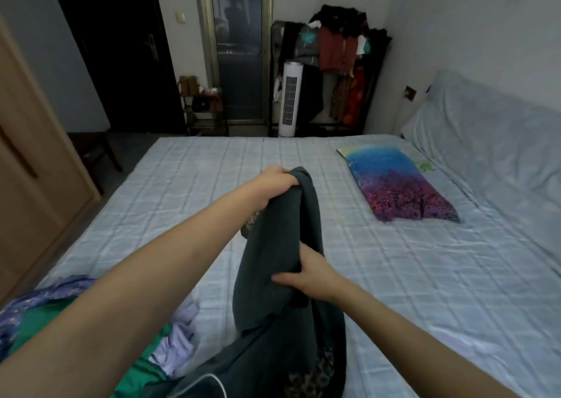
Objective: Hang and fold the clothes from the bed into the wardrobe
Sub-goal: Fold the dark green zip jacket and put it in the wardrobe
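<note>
A dark teal garment (pixel 273 264) with a leopard-print patch hangs lifted over the bed (pixel 394 291). My left hand (pixel 277 180) is stretched forward and grips its top end, holding it up. My right hand (pixel 306 271) pinches the fabric halfway down on its right side. The garment's lower end trails down to the bed's near edge. A pile of clothes (pixel 91 315), blue patterned, green and pale lilac, lies at the near left of the bed. The wooden wardrobe (pixel 33 166) stands along the left, its doors closed.
A colourful blue-and-purple pillow (pixel 397 185) lies on the right half of the bed, by a pale headboard cover (pixel 491 136). Beyond the bed stand a white tower fan (pixel 290 100), a rack full of clothes (pixel 337 63), a shoe shelf (pixel 203 106) and a dark door (pixel 121 48).
</note>
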